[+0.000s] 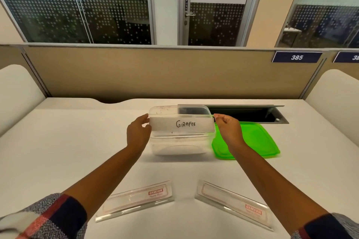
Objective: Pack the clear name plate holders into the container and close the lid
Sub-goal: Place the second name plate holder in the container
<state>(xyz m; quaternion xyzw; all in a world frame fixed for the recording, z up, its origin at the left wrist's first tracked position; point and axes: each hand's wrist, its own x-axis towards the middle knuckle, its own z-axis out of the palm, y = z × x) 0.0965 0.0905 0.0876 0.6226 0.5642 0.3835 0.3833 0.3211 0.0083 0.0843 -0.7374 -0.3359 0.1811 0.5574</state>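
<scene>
A clear name plate holder (182, 124) with a white card reading "GIRAFEE" hangs level over the open clear container (178, 146). My left hand (138, 132) pinches its left end and my right hand (229, 129) pinches its right end. The container stands mid-table with nothing visible inside. Its green lid (258, 141) lies flat on the table just right of it, partly behind my right wrist. Two more clear name plate holders lie near the front edge, one on the left (136, 201) and one on the right (234, 203).
A white desk (68, 141) holds everything. An open cable tray slot (250, 115) is sunk into the desk behind the container and lid. A beige partition (155, 72) closes the far edge, with rounded white side panels at left and right.
</scene>
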